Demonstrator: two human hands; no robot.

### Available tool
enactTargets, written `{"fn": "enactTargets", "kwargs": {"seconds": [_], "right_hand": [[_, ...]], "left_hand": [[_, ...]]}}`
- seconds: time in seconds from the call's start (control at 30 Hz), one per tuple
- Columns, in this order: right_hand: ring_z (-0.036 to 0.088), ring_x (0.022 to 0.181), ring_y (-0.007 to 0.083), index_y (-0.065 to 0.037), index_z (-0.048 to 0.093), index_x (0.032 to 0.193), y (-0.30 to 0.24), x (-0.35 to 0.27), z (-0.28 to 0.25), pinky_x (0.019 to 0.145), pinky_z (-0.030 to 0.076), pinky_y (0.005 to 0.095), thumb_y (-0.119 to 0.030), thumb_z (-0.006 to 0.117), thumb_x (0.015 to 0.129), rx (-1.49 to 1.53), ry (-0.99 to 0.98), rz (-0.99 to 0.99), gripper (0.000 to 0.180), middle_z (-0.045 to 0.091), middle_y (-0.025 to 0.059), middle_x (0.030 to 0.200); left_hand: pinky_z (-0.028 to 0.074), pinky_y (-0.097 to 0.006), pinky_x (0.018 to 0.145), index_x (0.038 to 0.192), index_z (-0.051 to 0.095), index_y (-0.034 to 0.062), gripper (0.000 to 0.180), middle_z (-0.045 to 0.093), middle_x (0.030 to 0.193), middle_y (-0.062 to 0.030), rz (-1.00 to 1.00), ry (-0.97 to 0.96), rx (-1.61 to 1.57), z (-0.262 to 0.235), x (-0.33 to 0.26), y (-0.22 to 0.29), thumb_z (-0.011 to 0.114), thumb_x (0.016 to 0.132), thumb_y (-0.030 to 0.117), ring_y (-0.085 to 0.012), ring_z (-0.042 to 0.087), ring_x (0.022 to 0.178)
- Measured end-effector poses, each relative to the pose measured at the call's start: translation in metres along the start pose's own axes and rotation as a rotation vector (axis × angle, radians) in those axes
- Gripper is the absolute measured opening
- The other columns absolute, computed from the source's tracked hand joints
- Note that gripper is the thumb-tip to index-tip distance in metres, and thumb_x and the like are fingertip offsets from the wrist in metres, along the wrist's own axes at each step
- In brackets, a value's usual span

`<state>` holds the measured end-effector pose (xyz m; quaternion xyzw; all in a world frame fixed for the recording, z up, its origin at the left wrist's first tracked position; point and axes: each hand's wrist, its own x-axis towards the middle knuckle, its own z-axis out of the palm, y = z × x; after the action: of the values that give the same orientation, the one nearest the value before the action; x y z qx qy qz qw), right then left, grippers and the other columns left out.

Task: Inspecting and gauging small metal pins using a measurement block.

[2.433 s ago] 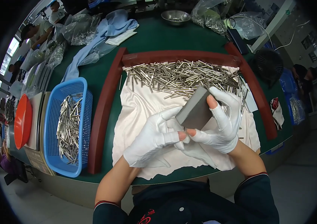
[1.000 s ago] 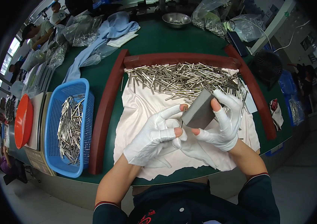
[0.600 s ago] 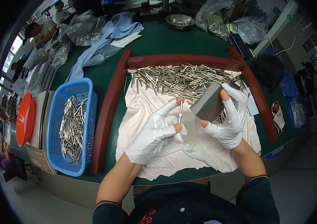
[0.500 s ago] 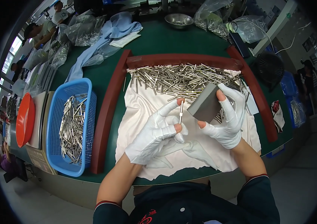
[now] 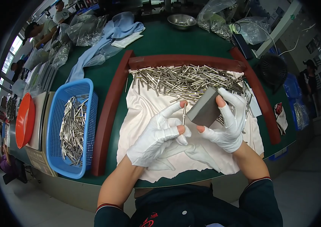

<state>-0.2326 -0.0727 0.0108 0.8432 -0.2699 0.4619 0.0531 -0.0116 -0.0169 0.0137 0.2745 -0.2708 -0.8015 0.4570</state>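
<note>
A slim silvery metal pin point(image 5: 184, 115) stands nearly upright between the bare thumb and fingertip of my left hand point(image 5: 156, 136), which wears a white glove with cut-off fingertips. In my right hand point(image 5: 230, 125), gloved the same way, is a dark grey rectangular block point(image 5: 206, 108), held tilted with its left edge close beside the pin. Whether block and pin touch, I cannot tell. Beyond both hands lies a wide heap of similar metal pins point(image 5: 183, 80) on a pale pink cloth point(image 5: 145, 108). A crumpled white cloth point(image 5: 194, 153) rests under my wrists.
A dark red frame point(image 5: 187, 59) borders the cloth on three sides. To the left stand a blue plastic basket point(image 5: 54, 151) holding metal pins and a red bowl point(image 5: 25, 121). A steel bowl point(image 5: 182, 20), bags and a blue cloth point(image 5: 120, 28) lie farther back. Other people are at far left and right.
The grey block and my right hand have shifted slightly left, nearer the pin. My left hand has barely moved and keeps its pinch on the pin.
</note>
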Motion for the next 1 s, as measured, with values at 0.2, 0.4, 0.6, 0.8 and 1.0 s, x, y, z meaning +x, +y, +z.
{"fn": "enactTargets", "kwargs": {"seconds": [0.2, 0.4, 0.6, 0.8, 1.0], "right_hand": [[0.053, 0.099, 0.0309, -0.005, 0.053, 0.132, -0.008, 0.010, 0.004, 0.081, 0.044, 0.0416, -0.041, 0.081, 0.068, 0.042, 0.000, -0.057, 0.078, 0.053, 0.0184, 0.124], [0.054, 0.098, 0.0307, -0.004, 0.052, 0.132, -0.004, 0.004, 0.007, 0.080, 0.044, 0.0413, -0.045, 0.079, 0.071, -0.013, 0.015, -0.074, 0.078, 0.054, 0.0182, 0.122], [0.054, 0.098, 0.0306, -0.004, 0.051, 0.134, 0.000, 0.004, 0.000, 0.081, 0.044, 0.0410, -0.041, 0.080, 0.071, -0.004, 0.006, -0.056, 0.079, 0.054, 0.0180, 0.122], [0.051, 0.104, 0.0299, -0.005, 0.051, 0.134, 0.003, 0.002, -0.001, 0.085, 0.044, 0.0398, -0.032, 0.083, 0.066, 0.115, 0.032, 0.106, 0.080, 0.052, 0.0156, 0.124], [0.051, 0.103, 0.0290, -0.006, 0.050, 0.134, 0.002, 0.000, 0.004, 0.085, 0.044, 0.0385, -0.029, 0.083, 0.065, 0.112, -0.026, 0.160, 0.081, 0.053, 0.0137, 0.123]], "left_hand": [[0.054, -0.027, 0.073, 0.146, 0.030, -0.0005, 0.070, 0.066, 0.088, -0.0122, -0.064, 0.023, 0.095, 0.014, 0.003, -0.004, 0.068, 0.087, 0.007, -0.0148, 0.066, 0.072], [0.053, -0.026, 0.073, 0.144, 0.033, -0.0021, 0.070, 0.066, 0.088, -0.0122, -0.034, 0.026, 0.055, 0.002, 0.005, -0.009, 0.070, 0.085, 0.009, -0.0139, 0.065, 0.072], [0.048, -0.022, 0.059, 0.144, 0.032, -0.0045, 0.080, 0.064, 0.081, -0.0091, -0.007, 0.058, -0.033, 0.004, -0.004, 0.006, 0.076, 0.079, 0.011, -0.0124, 0.061, 0.063], [0.051, -0.024, 0.070, 0.149, 0.029, 0.0056, 0.076, 0.065, 0.085, -0.0111, 0.047, 0.063, 0.074, 0.003, -0.001, 0.004, 0.071, 0.085, 0.014, -0.0132, 0.063, 0.071], [0.050, -0.024, 0.071, 0.150, 0.026, 0.0068, 0.078, 0.064, 0.086, -0.0112, 0.042, 0.028, 0.144, 0.003, 0.000, 0.005, 0.071, 0.086, 0.015, -0.0130, 0.062, 0.071]]}}
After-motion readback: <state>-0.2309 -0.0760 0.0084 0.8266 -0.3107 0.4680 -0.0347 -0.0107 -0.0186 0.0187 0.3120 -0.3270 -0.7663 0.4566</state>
